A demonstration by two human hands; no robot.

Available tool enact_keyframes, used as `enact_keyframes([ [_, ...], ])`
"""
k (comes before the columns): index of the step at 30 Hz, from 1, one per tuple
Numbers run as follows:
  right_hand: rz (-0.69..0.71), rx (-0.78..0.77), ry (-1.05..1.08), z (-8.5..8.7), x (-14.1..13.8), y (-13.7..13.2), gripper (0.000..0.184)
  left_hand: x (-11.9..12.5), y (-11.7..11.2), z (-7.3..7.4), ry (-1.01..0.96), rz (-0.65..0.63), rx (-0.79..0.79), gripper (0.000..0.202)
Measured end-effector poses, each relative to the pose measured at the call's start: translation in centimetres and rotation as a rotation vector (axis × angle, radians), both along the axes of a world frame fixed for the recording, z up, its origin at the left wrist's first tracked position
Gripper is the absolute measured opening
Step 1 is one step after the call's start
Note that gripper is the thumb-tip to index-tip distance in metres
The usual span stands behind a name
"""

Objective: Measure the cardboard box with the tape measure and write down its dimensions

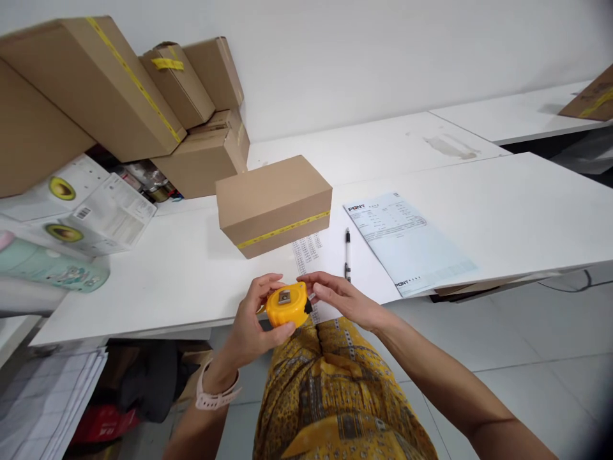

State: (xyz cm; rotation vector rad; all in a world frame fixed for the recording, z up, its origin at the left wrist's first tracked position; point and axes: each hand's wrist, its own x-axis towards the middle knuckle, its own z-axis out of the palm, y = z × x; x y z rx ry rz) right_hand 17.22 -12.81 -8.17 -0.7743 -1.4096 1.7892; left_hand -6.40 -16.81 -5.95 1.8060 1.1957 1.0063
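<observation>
My left hand (256, 319) is wrapped round a yellow tape measure (287, 305), held just above the table's front edge. Its metal clip faces up and a black part shows on its right side. The thumb and fingers of my right hand (342, 297) close on the right side of the tape measure, where a small pale tip, perhaps the blade's end, shows between them. Beyond my hands a closed cardboard box (272, 198) with yellow tape along its side stands on the white table. A printed sheet (310, 252) lies partly under it, with a black-and-white pen (348, 255) on the paper.
A light-blue form (407, 239) lies right of the pen. Several cardboard boxes (119, 83) are stacked at the back left. A white carton with avocado pictures (90, 204) and a green bottle (52, 262) stand at the left. The table (167, 281) meets a wall behind.
</observation>
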Motion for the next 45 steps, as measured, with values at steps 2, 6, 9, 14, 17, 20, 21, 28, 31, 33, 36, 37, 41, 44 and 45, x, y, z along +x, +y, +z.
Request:
enact_keyframes([
  [2, 0.026, -0.010, 0.017, 0.0, -0.5, -0.4, 0.046, 0.1, -0.3, -0.1, -0.021, -0.025, -0.021, 0.068],
  [6, -0.020, -0.057, -0.023, 0.2, 0.5, -0.1, 0.042, -0.9, -0.8, -0.5, -0.120, -0.057, -0.101, 0.067],
  [9, -0.093, -0.116, -0.056, 1.1, 3.2, 2.2, 0.041, -3.1, -0.2, 0.1, -0.254, 0.041, -0.162, 0.071],
  [14, -0.452, -0.071, 0.045, 4.9, 8.4, 10.5, 0.035, -8.7, 4.3, 3.5, -0.370, 0.278, -0.025, 0.072],
  [17, -0.597, -0.160, 0.090, 7.8, 9.4, 16.1, 0.029, -11.8, 8.1, 6.2, -0.367, 0.357, 0.039, 0.067],
  [20, -0.614, -0.162, 0.051, 9.2, 8.1, 20.8, 0.028, -14.0, 11.5, 8.4, -0.340, 0.418, 0.007, 0.059],
  [21, -0.614, -0.157, 0.019, 9.3, 7.4, 22.0, 0.026, -14.5, 12.3, 9.0, -0.337, 0.440, -0.010, 0.057],
  [28, -0.660, -0.092, -0.271, 7.5, 1.6, 26.5, 0.032, -16.8, 15.1, 9.6, -0.357, 0.524, -0.151, 0.043],
  [31, -0.643, -0.045, -0.348, 7.2, 0.0, 26.3, 0.031, -17.3, 15.5, 8.8, -0.356, 0.520, -0.156, 0.043],
  [33, -0.631, -0.011, -0.383, 7.2, -0.7, 25.9, 0.032, -17.3, 15.9, 8.3, -0.356, 0.481, -0.156, 0.047],
  [36, -0.627, 0.027, -0.424, 7.1, -1.4, 25.5, 0.031, -16.7, 16.7, 7.7, -0.343, 0.394, -0.145, 0.055],
  [37, -0.626, 0.034, -0.436, 7.0, -1.5, 25.4, 0.031, -16.5, 16.9, 7.6, -0.340, 0.380, -0.140, 0.057],
  [41, -0.592, 0.007, -0.484, 6.8, -1.4, 25.2, 0.034, -16.1, 17.5, 7.4, -0.361, 0.361, -0.158, 0.053],
  [44, -0.578, -0.009, -0.494, 6.8, -1.4, 25.3, 0.036, -16.3, 17.6, 7.3, -0.383, 0.339, -0.194, 0.052],
  [45, -0.584, -0.006, -0.493, 6.7, -1.4, 25.3, 0.035, -16.4, 17.6, 7.3, -0.387, 0.336, -0.200, 0.053],
])
